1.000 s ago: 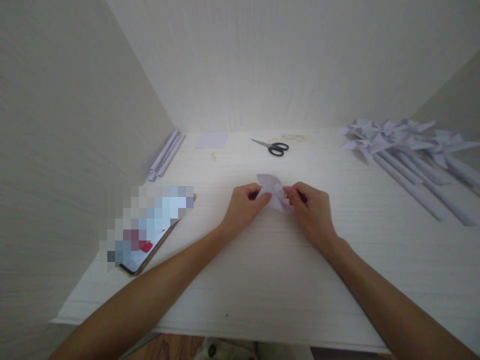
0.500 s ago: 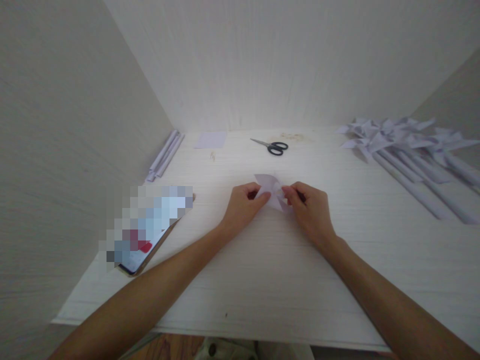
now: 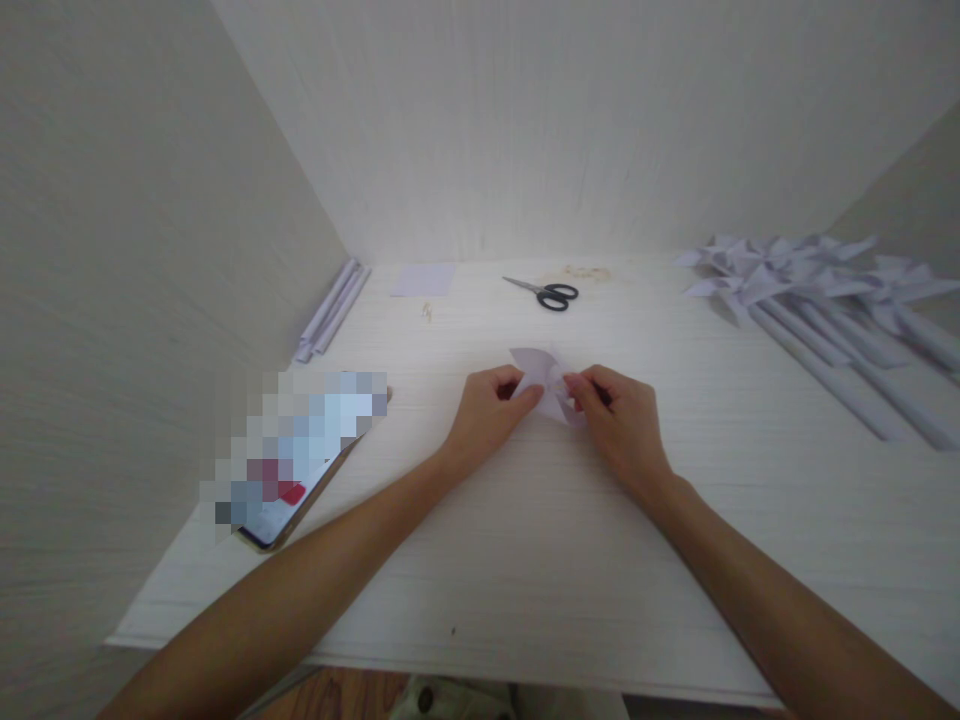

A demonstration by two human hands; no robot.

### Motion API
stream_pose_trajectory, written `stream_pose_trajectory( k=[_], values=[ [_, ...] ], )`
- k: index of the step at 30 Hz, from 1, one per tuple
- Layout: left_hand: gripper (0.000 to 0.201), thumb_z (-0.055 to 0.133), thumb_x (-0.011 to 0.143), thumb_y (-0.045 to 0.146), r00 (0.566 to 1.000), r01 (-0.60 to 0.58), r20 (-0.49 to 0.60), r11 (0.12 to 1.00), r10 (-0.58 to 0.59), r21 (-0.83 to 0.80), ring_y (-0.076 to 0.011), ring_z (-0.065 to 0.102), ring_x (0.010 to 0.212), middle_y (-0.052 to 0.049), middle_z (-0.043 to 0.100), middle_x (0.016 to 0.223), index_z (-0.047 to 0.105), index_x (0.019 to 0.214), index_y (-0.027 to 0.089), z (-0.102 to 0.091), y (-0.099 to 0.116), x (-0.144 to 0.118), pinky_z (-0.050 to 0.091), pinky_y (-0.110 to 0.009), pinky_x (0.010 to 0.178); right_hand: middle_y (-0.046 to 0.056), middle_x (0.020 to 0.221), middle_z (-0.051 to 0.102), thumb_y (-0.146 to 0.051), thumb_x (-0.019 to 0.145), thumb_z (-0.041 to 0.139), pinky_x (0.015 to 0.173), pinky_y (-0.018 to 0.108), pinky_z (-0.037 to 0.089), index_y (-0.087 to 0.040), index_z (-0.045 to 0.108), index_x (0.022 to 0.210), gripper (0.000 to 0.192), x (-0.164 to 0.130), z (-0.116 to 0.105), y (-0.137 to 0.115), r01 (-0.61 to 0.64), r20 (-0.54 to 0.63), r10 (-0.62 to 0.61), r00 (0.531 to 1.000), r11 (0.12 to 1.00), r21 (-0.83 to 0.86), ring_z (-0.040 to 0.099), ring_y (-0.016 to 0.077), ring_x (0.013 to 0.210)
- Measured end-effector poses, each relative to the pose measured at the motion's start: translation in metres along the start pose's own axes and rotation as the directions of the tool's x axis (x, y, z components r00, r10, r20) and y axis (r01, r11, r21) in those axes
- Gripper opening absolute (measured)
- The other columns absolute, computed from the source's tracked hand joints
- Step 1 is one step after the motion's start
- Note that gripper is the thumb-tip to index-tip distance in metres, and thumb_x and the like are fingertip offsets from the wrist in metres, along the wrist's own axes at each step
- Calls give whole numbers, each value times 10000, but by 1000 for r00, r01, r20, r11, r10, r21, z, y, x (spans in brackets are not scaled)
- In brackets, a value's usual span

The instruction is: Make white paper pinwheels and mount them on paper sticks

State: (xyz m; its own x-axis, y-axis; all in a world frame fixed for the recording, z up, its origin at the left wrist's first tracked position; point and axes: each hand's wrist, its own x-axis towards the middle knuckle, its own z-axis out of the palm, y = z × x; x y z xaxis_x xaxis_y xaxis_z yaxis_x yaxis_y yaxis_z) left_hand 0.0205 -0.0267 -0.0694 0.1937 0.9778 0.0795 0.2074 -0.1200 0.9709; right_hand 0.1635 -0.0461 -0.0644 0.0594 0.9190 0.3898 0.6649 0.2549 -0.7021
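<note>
A small pale lilac folded paper piece (image 3: 546,380) sits between both hands near the middle of the white table (image 3: 525,560). My left hand (image 3: 491,410) pinches its left side with thumb and fingers. My right hand (image 3: 619,415) pinches its right side, fingers curled onto the folds. Part of the paper is hidden under the fingertips. Both forearms reach in from the near edge.
Black-handled scissors (image 3: 546,293) lie behind the hands. A lilac paper square (image 3: 423,280) and rolled paper sticks (image 3: 330,310) lie at the back left. Several finished paper pinwheels (image 3: 817,300) cover the right side. A phone (image 3: 296,450) rests at the left. Walls enclose three sides.
The hands and the paper piece have hardly moved; only the fingertips shift slightly on the folds.
</note>
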Motion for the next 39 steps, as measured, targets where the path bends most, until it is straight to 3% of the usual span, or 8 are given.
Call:
stream_pose_trajectory(
  k=[19, 29, 35, 39],
  values=[
    [157, 515, 658, 269, 999, 34, 11, 999, -35, 2, -101, 488, 565, 12, 521, 568, 583, 619, 133, -1, 0, -1, 396, -222, 539, -4, 514, 561, -305, 761, 486, 466, 220, 312, -161, 556, 573, 247, 0, -1, 2, 25, -6, -25, 1000, 1000, -9, 459, 102, 461],
    [146, 521, 659, 250, 1000, -7, 4, 1000, 7, 7, -98, 488, 581, 11, 526, 596, 580, 625, 121, -1, -2, 0, 402, -235, 586, 1, 556, 565, -279, 751, 493, 483, 209, 327, -153, 568, 627, 192, 2, -6, 1, 70, 100, -72, 992, 997, 22, 470, 101, 495],
    [131, 516, 655, 239, 999, -14, 34, 1000, 13, 27, -97, 485, 593, 12, 528, 607, 568, 618, 125, 0, -2, 0, 391, -223, 571, -19, 435, 445, -347, 804, 392, 444, 224, 258, -172, 438, 487, 366, 3, -5, 2, 82, 124, -68, 990, 991, -110, 389, 94, 423],
    [124, 508, 655, 236, 999, -5, 42, 999, 3, 45, -90, 467, 564, 21, 508, 585, 557, 608, 132, 1, -2, 0, 374, -211, 533, -16, 491, 441, -309, 847, 286, 451, 234, 249, -193, 382, 566, 319, 1, -2, 4, 133, 161, -103, 981, 974, -185, 379, 107, 442]
  ],
)
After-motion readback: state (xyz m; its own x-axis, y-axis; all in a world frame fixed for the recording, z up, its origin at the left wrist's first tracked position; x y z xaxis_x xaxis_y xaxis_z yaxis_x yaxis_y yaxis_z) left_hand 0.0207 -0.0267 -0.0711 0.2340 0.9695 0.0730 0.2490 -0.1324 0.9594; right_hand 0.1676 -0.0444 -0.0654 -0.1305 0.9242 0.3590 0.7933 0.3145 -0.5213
